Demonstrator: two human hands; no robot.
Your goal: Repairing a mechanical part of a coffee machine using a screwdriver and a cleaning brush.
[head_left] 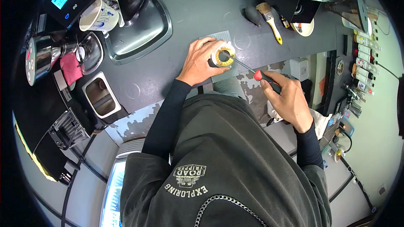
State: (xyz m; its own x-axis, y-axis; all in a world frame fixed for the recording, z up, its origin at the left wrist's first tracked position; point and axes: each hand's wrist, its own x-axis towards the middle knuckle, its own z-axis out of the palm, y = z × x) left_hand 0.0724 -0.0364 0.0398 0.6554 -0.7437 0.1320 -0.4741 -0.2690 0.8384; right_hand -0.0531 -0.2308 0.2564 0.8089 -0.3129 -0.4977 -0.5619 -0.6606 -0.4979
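Observation:
My left hand (pixel 198 61) is closed around a round part with a brass-coloured ring (pixel 229 61), tilted so its face and dark centre hole show. It is held over a grey ribbed mat (pixel 230 74) at the counter's front edge. A screwdriver (pixel 257 75) with a red and black handle is gripped in my right hand (pixel 290 98). Its thin shaft runs up and left to the ring. Whether the tip touches the ring or sits in a screw, I cannot tell.
A brush (pixel 271 23) with a yellow-tipped handle and a dark blower bulb (pixel 253 16) lie at the back right, near a small bowl (pixel 304 28). To the left stand a metal drip tray (pixel 162 31), a patterned paper cup (pixel 99 16) and a rectangular steel container (pixel 101 96).

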